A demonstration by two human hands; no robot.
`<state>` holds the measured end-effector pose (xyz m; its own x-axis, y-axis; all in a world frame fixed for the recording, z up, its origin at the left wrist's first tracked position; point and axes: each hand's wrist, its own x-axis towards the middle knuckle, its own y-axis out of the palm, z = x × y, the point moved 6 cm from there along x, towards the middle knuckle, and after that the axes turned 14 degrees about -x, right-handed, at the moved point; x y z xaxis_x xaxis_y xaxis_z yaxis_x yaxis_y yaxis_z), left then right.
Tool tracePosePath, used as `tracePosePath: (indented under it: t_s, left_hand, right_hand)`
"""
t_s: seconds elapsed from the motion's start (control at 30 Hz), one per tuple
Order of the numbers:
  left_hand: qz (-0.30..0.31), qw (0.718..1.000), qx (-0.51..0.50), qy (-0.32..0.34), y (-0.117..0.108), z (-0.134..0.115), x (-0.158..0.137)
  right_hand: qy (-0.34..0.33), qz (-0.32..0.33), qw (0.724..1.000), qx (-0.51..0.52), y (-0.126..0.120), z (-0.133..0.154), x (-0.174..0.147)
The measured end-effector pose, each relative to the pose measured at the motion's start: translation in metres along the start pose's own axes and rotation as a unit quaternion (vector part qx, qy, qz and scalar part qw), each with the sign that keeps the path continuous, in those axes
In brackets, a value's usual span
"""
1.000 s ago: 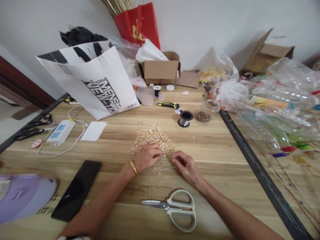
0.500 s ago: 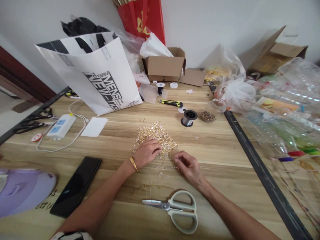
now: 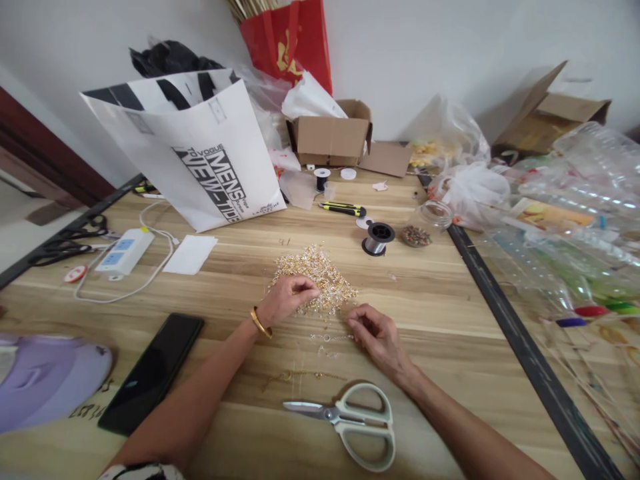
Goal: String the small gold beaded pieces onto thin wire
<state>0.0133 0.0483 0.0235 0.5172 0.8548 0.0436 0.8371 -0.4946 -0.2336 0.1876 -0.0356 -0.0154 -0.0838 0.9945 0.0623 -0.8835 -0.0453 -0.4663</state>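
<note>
A loose pile of small gold and clear beads (image 3: pixel 325 270) lies on the wooden table. Over its lower left part is my left hand (image 3: pixel 287 298), thumb and fingertips pinched together; whatever is between them is too small to make out. My right hand (image 3: pixel 377 337) rests to the lower right of the pile with its fingers curled and thumb against them, contents hidden. Beside its fingertips lies a clear beaded chain (image 3: pixel 327 338). Closer to me are a thin gold chain (image 3: pixel 317 376) and scissors (image 3: pixel 350 417) with pale handles.
Behind the beads stand a wire spool (image 3: pixel 379 239), a jar of mixed beads (image 3: pixel 417 233) and a yellow-black utility knife (image 3: pixel 343 209). A white bag (image 3: pixel 200 153) stands back left. A phone (image 3: pixel 153 373) lies left of my forearm; plastic bottles (image 3: pixel 545 247) crowd the right.
My left hand has turned and drawn slightly left, its thumb and fingertips now pinched together over the beads. My right hand stays almost where it was.
</note>
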Motion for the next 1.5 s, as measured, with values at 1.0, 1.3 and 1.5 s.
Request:
tracePosePath:
  t_s: [1.0, 1.3, 1.5]
  left_hand:
    - [-0.324, 0.894, 0.304, -0.061, -0.098, 0.009, -0.013]
    - [-0.218, 0.791, 0.569, -0.064, -0.093, 0.01, -0.012]
    - [-0.176, 0.834, 0.52, -0.049, -0.085, 0.009, -0.005]
  right_hand:
    - [-0.017, 0.002, 1.0, 0.0, 0.001, 0.002, 0.001]
    - [-0.008, 0.007, 1.0, -0.001, 0.001, 0.001, 0.0]
    - [-0.004, 0.008, 1.0, 0.001, 0.001, 0.002, 0.0]
